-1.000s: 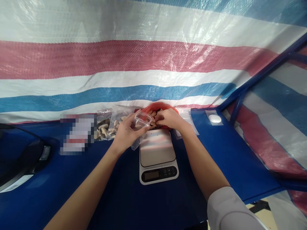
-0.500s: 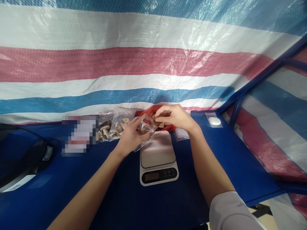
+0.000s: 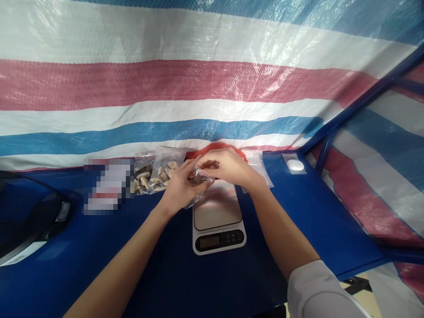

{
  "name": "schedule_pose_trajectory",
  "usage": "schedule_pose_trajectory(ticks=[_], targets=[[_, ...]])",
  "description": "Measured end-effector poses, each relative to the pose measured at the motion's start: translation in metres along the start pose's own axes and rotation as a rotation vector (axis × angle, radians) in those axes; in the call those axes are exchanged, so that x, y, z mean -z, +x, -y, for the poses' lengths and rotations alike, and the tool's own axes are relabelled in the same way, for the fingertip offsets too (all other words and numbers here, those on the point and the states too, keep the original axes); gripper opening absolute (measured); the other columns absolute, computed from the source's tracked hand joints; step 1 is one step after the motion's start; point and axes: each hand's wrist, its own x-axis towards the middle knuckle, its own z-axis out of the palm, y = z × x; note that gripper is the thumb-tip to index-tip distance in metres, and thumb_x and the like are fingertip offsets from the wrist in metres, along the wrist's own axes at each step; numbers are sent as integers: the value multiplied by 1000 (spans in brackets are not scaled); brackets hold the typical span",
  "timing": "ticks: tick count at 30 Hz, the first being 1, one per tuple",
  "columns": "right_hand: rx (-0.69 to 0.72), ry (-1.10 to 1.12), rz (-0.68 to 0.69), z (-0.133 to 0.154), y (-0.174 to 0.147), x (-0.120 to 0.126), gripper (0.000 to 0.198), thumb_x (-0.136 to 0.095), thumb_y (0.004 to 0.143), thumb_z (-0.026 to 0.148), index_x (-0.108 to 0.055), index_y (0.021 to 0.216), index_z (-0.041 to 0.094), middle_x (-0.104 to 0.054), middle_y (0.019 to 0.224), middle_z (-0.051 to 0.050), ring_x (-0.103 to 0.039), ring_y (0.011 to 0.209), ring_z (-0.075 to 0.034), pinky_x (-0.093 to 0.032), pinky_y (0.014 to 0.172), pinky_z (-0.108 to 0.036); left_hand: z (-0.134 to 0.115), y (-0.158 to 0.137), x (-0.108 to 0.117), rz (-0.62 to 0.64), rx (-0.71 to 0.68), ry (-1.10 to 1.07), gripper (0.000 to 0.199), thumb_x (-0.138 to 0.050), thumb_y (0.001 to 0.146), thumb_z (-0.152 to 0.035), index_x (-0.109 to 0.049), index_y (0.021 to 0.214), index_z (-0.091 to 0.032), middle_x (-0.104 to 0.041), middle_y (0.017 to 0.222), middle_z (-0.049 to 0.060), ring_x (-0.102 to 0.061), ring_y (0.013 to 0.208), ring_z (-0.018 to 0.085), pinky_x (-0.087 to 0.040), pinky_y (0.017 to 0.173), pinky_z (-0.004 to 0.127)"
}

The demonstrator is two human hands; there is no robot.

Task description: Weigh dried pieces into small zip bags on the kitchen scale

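My left hand (image 3: 181, 185) grips a small clear plastic bag (image 3: 202, 179) and holds its mouth up above the back of a kitchen scale (image 3: 217, 210). Fingers of my right hand (image 3: 228, 165) are pinched together at the bag's mouth; what they hold is hidden. Behind that hand shows the rim of a red plastic container or bag (image 3: 220, 145), its contents mostly covered by the hand. Left of my left hand lie two clear bags, one with pale brown dried pieces (image 3: 162, 176) and another with darker ones (image 3: 143, 179).
Flat clear bags (image 3: 262, 165) lie right of the red container. Farther right is a white rounded object in a clear packet (image 3: 294, 165). A black object with a strap (image 3: 39, 212) sits at the left on the blue table (image 3: 258, 274). Striped plastic sheeting (image 3: 165, 84) hangs behind.
My right hand has moved left and slightly down, from over the brown pieces in the red container to the bag's mouth. My left hand keeps holding the bag in place.
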Motion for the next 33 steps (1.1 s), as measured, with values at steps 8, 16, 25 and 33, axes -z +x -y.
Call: schedule_pose_trajectory(ticks=[8,16,25,33], targets=[[76,151,-38,4,-4,5,20,-65,94,31,-80,95,19,-76,86,-1,-64,74,-11,-46,70,-24,6,-2,-3,-91,53,-34,66,-78,78,-47,-62,137,-22,-68,117,10,-63,80,20,-53,68,35],[61,-42,-14,4,-4,7,13,-70,88,16,-81,89,21,-77,81,2,-64,68,-10,-44,69,-23,1,-2,-7,-103,59,-38,65,-80,76,-44,-64,136,-22,-69,119,10,-67,90,23,-58,78,38],[100,111,-114,-6,-16,7,14,-68,92,21,-81,97,24,-80,100,-1,-74,87,-16,-55,79,-27,13,-1,8,-31,306,-653,62,-75,80,-59,-69,131,-24,-72,130,9,-65,120,31,-54,101,41],[150,155,-226,-10,-31,4,12,-72,91,25,-82,97,26,-81,105,-2,-76,99,-20,-60,89,-33,-1,5,-1,29,375,-721,45,-83,72,-54,-80,100,-19,-78,99,7,-69,86,21,-55,81,31]])
